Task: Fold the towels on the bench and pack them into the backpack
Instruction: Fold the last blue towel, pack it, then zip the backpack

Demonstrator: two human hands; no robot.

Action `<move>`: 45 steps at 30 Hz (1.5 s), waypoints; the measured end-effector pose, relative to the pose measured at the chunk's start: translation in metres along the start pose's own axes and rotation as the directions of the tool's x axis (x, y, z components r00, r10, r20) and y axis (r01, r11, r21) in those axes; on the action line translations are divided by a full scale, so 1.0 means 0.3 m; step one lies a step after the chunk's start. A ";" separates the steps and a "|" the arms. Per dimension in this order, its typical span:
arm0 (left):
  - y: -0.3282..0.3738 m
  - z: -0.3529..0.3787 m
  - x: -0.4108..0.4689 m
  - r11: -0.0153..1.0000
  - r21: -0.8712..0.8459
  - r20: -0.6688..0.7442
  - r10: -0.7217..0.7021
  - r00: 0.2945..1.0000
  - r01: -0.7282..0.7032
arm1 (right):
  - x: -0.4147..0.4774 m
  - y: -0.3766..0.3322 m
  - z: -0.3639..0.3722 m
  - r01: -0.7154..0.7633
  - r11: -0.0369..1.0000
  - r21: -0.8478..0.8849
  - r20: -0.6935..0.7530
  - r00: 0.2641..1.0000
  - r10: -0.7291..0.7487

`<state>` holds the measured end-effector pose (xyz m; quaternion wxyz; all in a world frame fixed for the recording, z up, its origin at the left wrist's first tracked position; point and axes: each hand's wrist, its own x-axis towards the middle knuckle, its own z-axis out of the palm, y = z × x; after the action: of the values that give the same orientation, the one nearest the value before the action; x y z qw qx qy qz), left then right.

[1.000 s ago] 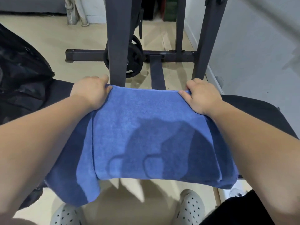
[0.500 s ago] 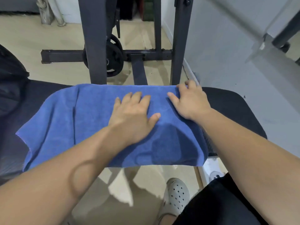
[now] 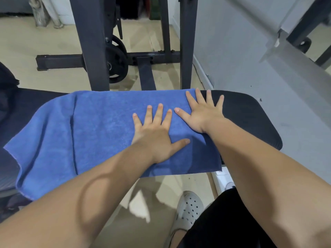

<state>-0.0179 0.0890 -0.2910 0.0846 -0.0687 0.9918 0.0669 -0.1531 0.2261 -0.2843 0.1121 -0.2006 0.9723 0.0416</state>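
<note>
A blue towel (image 3: 93, 127) lies folded across the black padded bench (image 3: 250, 119), its left part loose and rumpled, its near edge hanging over the bench's front. My left hand (image 3: 157, 138) presses flat on the towel's right half with fingers spread. My right hand (image 3: 204, 113) lies flat on the towel's right end, its outer fingers reaching onto the bare bench pad. A dark bag, probably the backpack (image 3: 7, 77), shows only as a sliver at the left edge.
Behind the bench stand the dark steel uprights of a weight rack (image 3: 93, 51), with a black weight plate (image 3: 117, 61) on the floor frame. A grey wall (image 3: 250, 51) runs along the right. My white perforated shoe (image 3: 189, 210) is on the beige floor below.
Both hands let go of the towel's far edge and now lie flat on it. My left hand moved from the left corner to the right half, and its fingers have spread.
</note>
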 end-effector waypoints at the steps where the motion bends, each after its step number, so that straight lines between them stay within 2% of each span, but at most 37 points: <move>1: 0.007 -0.002 0.013 1.000 -0.007 0.003 -0.002 1.000 0.002 | 0.007 0.008 -0.003 -0.004 1.000 -0.004 0.001 1.000 0.004; 8: 0.027 -0.024 0.034 0.996 -0.086 0.039 0.002 0.999 0.001 | 0.012 0.044 -0.005 -0.013 1.000 -0.006 0.003 1.000 0.013; 13: -0.097 -0.119 -0.068 0.990 -0.140 -0.049 -0.042 0.998 0.035 | -0.030 0.006 -0.037 0.006 1.000 -0.025 -0.064 0.998 -0.008; 17: -0.347 -0.218 -0.210 0.986 -0.083 -0.200 -0.156 0.967 0.142 | -0.078 -0.170 -0.096 0.163 0.986 0.031 -0.177 0.972 -0.156; 21: -0.622 -0.270 -0.361 0.924 -0.054 -0.291 -0.377 0.879 0.378 | -0.151 -0.413 -0.108 0.372 0.923 0.096 -0.101 0.926 -0.363; 23: -0.735 -0.284 -0.419 0.845 -0.081 -0.238 -0.532 0.813 0.529 | -0.187 -0.516 -0.106 0.438 0.889 0.135 -0.045 0.899 -0.436; 25: -0.809 -0.283 -0.472 0.756 -0.079 -0.112 -0.654 0.748 0.649 | -0.216 -0.611 -0.107 0.485 0.862 0.150 -0.006 0.872 -0.489; 28: -0.817 -0.242 -0.493 0.732 -0.098 0.013 -0.676 0.737 0.674 | -0.246 -0.680 -0.100 0.526 0.836 0.155 0.020 0.844 -0.535; 32: -0.834 -0.201 -0.504 0.770 -0.111 -0.052 -0.636 0.770 0.629 | -0.254 -0.744 -0.067 0.532 0.833 0.154 0.090 0.832 -0.548; 34: -0.841 -0.189 -0.495 0.793 -0.202 -0.109 -0.602 0.791 0.575 | -0.247 -0.756 -0.057 0.513 0.845 0.150 0.104 0.842 -0.529; 36: -0.837 -0.184 -0.484 0.785 -0.357 -0.181 -0.590 0.787 0.506 | -0.246 -0.762 -0.060 0.496 0.852 0.168 0.055 0.858 -0.511; 39: -0.819 -0.210 -0.469 0.751 -0.571 -0.323 -0.577 0.750 0.331 | -0.249 -0.770 -0.082 0.506 0.814 0.285 -0.124 0.862 -0.492; 41: -0.799 -0.233 -0.457 0.693 -0.698 -0.352 -0.551 0.757 0.180 | -0.257 -0.783 -0.107 0.511 0.697 0.503 -0.224 0.856 -0.465; 43: -0.765 -0.249 -0.439 0.570 -0.822 -0.336 -0.469 0.817 -0.011 | -0.268 -0.805 -0.138 0.410 0.466 0.784 -0.232 0.890 -0.392; 45: -0.734 -0.235 -0.412 0.455 -0.884 -0.295 -0.356 0.887 -0.111 | -0.271 -0.825 -0.162 0.233 0.230 0.945 -0.151 0.933 -0.325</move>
<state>0.1240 -0.1220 -0.2270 -0.1850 -0.1895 0.7951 0.5456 0.0088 0.0241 -0.2268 0.2522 -0.2622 0.7464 -0.5573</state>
